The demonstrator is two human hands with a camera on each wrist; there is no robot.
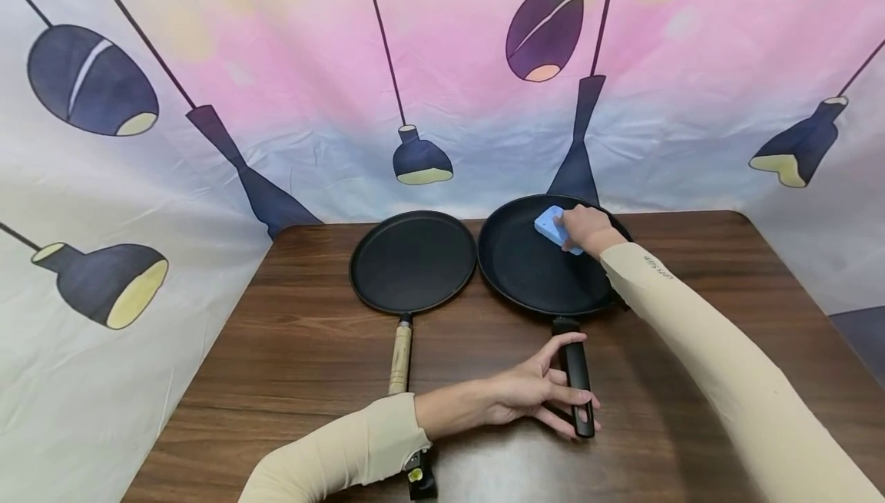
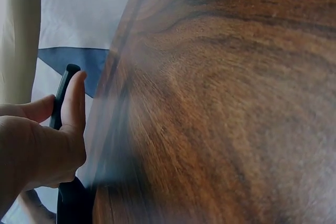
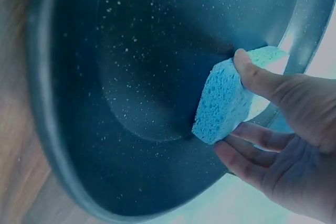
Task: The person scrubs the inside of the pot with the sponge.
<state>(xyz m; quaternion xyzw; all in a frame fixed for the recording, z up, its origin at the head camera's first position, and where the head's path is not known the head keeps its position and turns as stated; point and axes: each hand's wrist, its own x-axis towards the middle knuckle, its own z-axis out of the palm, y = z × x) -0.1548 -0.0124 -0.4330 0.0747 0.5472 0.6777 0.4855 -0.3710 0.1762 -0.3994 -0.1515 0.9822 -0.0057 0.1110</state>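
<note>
A deep black frying pan (image 1: pixel 518 273) sits at the back right of the table. My left hand (image 1: pixel 525 392) holds its black handle (image 1: pixel 576 368), thumb on the near side and fingers passing around it; in the left wrist view the handle (image 2: pixel 65 87) shows between thumb and fingers. Over the pan's far right part, my right hand (image 1: pixel 589 228) pinches a blue sponge (image 1: pixel 550 225). Up close, the porous sponge (image 3: pixel 218 100) is bent between thumb and fingers at the pan's inner surface. Small pale specks dot the dark coating of the pan (image 3: pixel 136 82).
A flat black pan (image 1: pixel 413 261) with a wooden handle (image 1: pixel 400 357) lies just left of the frying pan, rims close together. Both stand near the back edge of the brown wooden table (image 1: pixel 297 349). Behind hangs a cloth backdrop (image 1: pixel 297 50) with printed lamps. A small black device (image 1: pixel 418 480) shows below the left sleeve.
</note>
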